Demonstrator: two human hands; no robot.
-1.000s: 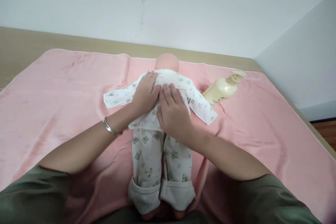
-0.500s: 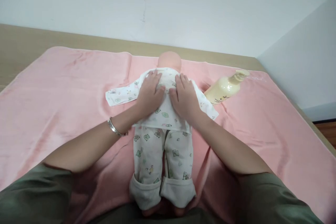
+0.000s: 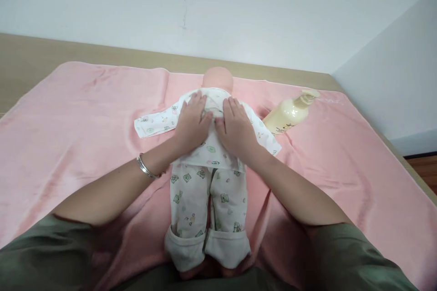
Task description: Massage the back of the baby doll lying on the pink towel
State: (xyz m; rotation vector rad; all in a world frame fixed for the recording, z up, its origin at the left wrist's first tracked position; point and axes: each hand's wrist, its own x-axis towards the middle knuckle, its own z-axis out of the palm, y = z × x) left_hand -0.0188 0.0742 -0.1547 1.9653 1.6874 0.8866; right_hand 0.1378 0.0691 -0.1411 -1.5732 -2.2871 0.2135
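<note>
A doll point(image 3: 217, 78) lies face down, its head toward the wall and its feet toward me. It wears a white printed top point(image 3: 211, 152) and matching trousers point(image 3: 191, 195) with rolled cuffs. My left hand point(image 3: 193, 122) lies flat on the left side of the doll's upper back, palm down. On the right side of the back rests my right hand point(image 3: 238, 129), its fingers stretched out toward the head. Both thumbs point inward, a small gap between them. Neither hand holds anything.
A pale yellow pump bottle point(image 3: 288, 113) lies tilted beside the doll's right-hand sleeve. The pink cloth point(image 3: 88, 132) under the doll has folds and covers most of the wooden surface point(image 3: 112, 54). A white wall stands behind.
The whole view has shifted slightly, moving things a little left. My right hand sits slightly closer to my left on the doll's back, and the top is a bit more wrinkled between them.
</note>
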